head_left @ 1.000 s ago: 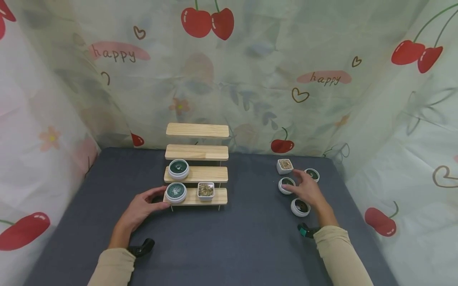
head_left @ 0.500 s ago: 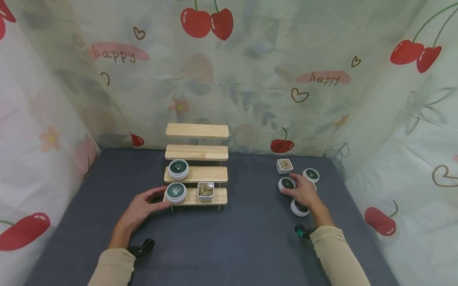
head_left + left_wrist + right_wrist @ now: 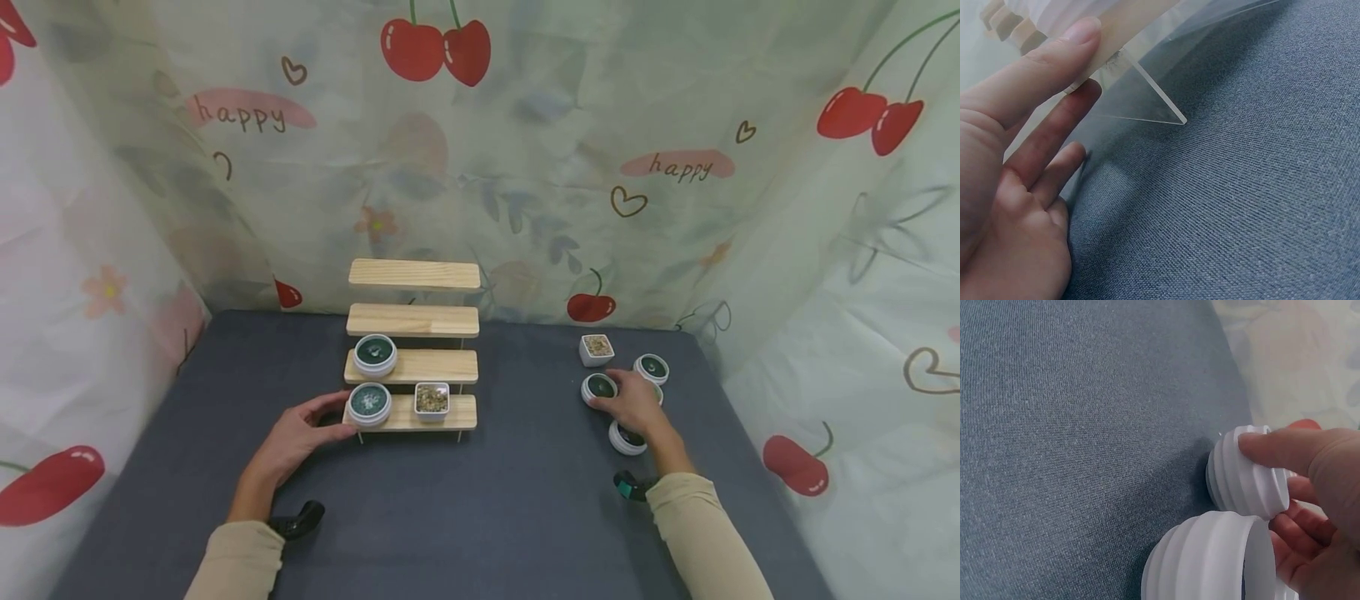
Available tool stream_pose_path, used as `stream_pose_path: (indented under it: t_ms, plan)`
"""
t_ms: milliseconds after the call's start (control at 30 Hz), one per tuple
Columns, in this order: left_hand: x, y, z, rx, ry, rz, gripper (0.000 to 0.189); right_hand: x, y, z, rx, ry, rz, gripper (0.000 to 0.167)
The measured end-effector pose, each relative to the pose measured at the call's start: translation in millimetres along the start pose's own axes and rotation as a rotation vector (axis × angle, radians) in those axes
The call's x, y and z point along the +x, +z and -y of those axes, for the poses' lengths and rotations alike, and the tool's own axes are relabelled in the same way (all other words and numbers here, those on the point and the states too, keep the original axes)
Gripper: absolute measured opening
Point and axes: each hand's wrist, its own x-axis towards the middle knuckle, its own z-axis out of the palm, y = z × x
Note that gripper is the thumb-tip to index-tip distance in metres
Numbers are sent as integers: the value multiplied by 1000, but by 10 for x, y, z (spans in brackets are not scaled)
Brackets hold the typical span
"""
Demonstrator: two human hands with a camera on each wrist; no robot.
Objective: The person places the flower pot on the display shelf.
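Note:
In the head view a four-step wooden display stand [image 3: 442,367] with clear supports stands left of centre. My left hand [image 3: 296,437] grips the left end of its lowest board [image 3: 1116,34], thumb above and index finger below. A white round pot with a green top [image 3: 368,403] and a white square pot of speckled grains [image 3: 431,402] sit on that board. Another round green-topped pot [image 3: 374,354] is one step up. At the right, my right hand [image 3: 637,408] pinches a white ribbed round pot [image 3: 1232,472] between thumb and fingers, close over the cloth.
Around my right hand are a white square pot of grains [image 3: 597,350], a round pot [image 3: 651,367] behind, and a dark-topped round pot [image 3: 627,438] in front, partly covered by the hand. Cherry-print fabric [image 3: 525,208] walls in the dark blue tablecloth [image 3: 480,517].
My right hand has moved slightly left and its fingers have come around the round pot, which has shifted a little. The left hand keeps its place on the stand.

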Motion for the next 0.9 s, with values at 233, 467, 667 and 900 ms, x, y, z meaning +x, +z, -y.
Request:
stream_pose_path:
  t_ms: [233, 467, 667, 900]
  plan:
    - [-6, 17, -23, -12, -5, 6, 88, -14, -32, 73, 72, -4, -36, 65]
    - [-1, 25, -31, -5, -8, 0, 88, -27, -105, 265, 145, -22, -91, 67]
    - [-4, 23, -36, -7, -14, 0, 89, -65, -156, 518, 265, -69, -108, 65]
    - [-2, 4, -32, -14, -11, 6, 88, -77, -177, 839, 371, -134, -125, 63]
